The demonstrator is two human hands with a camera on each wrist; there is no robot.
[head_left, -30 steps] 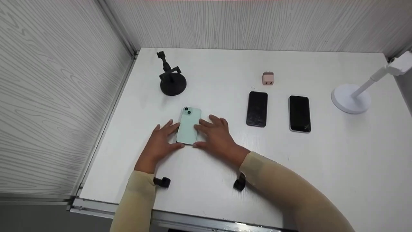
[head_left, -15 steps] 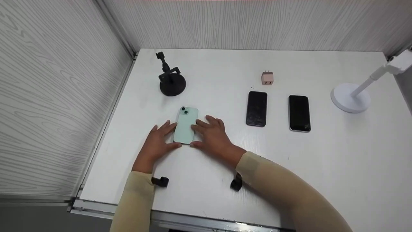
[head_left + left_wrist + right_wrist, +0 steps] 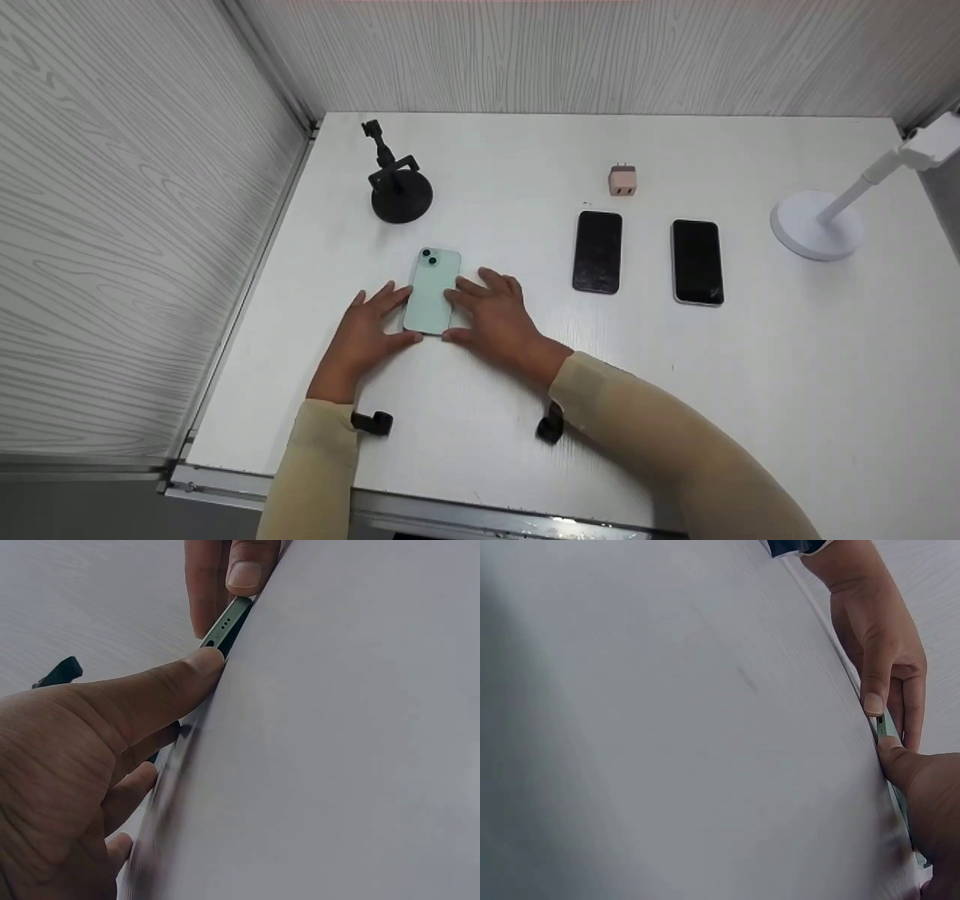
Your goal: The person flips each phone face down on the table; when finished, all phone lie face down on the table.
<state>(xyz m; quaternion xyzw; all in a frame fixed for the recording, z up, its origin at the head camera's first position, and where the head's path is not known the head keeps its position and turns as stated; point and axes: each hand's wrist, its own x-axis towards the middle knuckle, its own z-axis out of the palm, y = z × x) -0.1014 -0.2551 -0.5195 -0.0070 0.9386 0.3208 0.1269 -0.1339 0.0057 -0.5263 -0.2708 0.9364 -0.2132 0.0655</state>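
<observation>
A mint-green smartphone (image 3: 433,292) lies back side up on the white table, its two camera lenses at the far end. My left hand (image 3: 360,337) holds it at the left, with the index finger at the long side and the thumb at the near edge. From the right, my right hand (image 3: 499,315) holds the opposite side, its thumb at the near right corner and fingertips over the long edge. Both thumbs meet the phone's bottom edge (image 3: 227,624) in the left wrist view. The phone's underside is hidden.
Two dark-screened phones, one (image 3: 598,252) nearer and one (image 3: 697,262) farther right, lie face up. Behind them sits a pink plug adapter (image 3: 622,181). A black stand (image 3: 402,195) is at the back left, a white round-based stand (image 3: 817,226) at the right. Panels border the back and left.
Both hands and the mint-green smartphone have shifted slightly left over the last second, mostly in its first half. The other objects stay in place.
</observation>
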